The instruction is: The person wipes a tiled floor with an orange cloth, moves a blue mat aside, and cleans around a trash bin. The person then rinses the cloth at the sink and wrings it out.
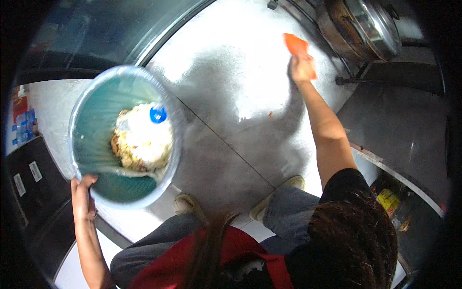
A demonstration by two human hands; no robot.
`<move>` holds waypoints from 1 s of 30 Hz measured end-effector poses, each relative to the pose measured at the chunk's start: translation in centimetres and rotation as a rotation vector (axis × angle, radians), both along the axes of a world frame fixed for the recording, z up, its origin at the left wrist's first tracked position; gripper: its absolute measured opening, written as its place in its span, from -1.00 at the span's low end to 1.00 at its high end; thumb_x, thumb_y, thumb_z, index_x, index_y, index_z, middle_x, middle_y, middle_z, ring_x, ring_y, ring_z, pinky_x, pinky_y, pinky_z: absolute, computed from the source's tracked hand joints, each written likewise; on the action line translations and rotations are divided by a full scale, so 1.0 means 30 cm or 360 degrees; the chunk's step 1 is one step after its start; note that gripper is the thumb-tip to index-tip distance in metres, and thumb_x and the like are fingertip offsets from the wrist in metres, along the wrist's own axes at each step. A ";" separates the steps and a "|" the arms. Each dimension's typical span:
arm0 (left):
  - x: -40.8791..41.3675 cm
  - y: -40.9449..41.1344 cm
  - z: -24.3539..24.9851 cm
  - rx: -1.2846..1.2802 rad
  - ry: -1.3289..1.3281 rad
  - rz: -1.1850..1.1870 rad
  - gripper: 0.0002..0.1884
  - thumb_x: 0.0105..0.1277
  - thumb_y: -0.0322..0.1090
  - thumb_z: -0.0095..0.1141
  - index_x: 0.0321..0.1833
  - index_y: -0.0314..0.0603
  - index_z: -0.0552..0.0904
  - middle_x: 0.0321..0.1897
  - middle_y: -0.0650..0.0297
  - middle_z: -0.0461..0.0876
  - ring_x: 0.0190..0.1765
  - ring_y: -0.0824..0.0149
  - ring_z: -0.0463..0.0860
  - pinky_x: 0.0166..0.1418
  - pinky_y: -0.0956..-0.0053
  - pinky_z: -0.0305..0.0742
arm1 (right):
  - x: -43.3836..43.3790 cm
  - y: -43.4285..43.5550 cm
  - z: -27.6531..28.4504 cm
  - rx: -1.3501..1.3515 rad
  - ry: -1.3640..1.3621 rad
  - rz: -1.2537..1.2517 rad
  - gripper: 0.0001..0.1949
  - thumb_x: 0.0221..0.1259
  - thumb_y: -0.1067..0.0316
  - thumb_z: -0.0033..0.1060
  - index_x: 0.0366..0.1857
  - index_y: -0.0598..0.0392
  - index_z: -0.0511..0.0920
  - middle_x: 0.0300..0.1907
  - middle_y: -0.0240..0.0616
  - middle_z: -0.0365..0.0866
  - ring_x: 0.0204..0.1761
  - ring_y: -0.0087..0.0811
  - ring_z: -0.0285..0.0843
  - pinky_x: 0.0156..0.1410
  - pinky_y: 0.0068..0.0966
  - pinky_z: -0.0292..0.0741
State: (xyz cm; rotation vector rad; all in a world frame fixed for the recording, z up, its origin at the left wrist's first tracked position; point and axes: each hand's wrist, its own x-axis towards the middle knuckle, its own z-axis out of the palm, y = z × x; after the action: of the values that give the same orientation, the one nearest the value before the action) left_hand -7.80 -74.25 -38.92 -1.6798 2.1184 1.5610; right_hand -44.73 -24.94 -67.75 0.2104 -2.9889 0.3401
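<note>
My left hand grips the near left rim of a round bin, which looks lined with a clear plastic bag. Pale food waste lies inside, with a blue cap-like object on top. My right arm reaches far forward, and my right hand is closed on an orange object, flat-looking and blurred, perhaps a scraper or cloth. It is over or against the shiny grey floor; contact cannot be told. A small orange-brown scrap lies on the floor between bin and right arm.
A large metal pot stands at the upper right beside a caster wheel. A dark glossy panel borders the upper left. Black crates or boxes stand at left, with blue-capped bottles behind. A shelf holding a yellow packet is at right.
</note>
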 end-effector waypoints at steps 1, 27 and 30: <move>-0.037 0.020 0.000 0.0032 0.0014 -0.0011 -0.75 0.08 -0.39 0.18 -0.18 -0.27 0.51 -0.30 0.23 0.58 -0.16 0.34 0.53 0.00 0.47 0.42 | 0.025 0.073 -0.031 0.0036 0.0407 -0.0064 -0.65 0.30 0.27 0.02 0.15 -0.04 0.56 0.11 -0.18 0.61 -0.05 -0.17 0.51 0.03 -0.25 0.45; -0.281 0.471 0.153 -0.0273 -0.0259 -0.2084 -0.56 0.36 -0.21 0.09 0.28 -0.15 0.50 0.25 0.14 0.54 0.19 0.15 0.60 0.41 0.15 0.35 | 1.037 -0.692 0.031 -0.0763 -0.0037 0.0462 -0.85 0.38 0.35 0.02 -0.18 0.18 0.54 -0.25 -0.31 0.51 -0.12 -0.34 0.42 0.04 -0.24 0.41; -0.034 0.498 0.258 -0.1294 -0.0652 -0.2472 -0.49 0.17 -0.20 0.27 0.19 -0.19 0.57 0.16 0.14 0.59 0.14 0.08 0.59 0.42 0.05 0.29 | 0.842 -0.550 -0.100 -0.0714 0.0341 0.0527 -0.88 0.38 0.39 -0.02 -0.22 0.17 0.54 -0.31 -0.35 0.48 -0.21 -0.36 0.42 -0.06 -0.30 0.43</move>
State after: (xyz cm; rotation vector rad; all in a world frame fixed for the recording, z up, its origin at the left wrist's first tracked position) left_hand -8.81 -59.31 -31.17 0.0849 2.5823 -0.0858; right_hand -19.48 -41.42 -70.76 0.6445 -2.5761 0.9393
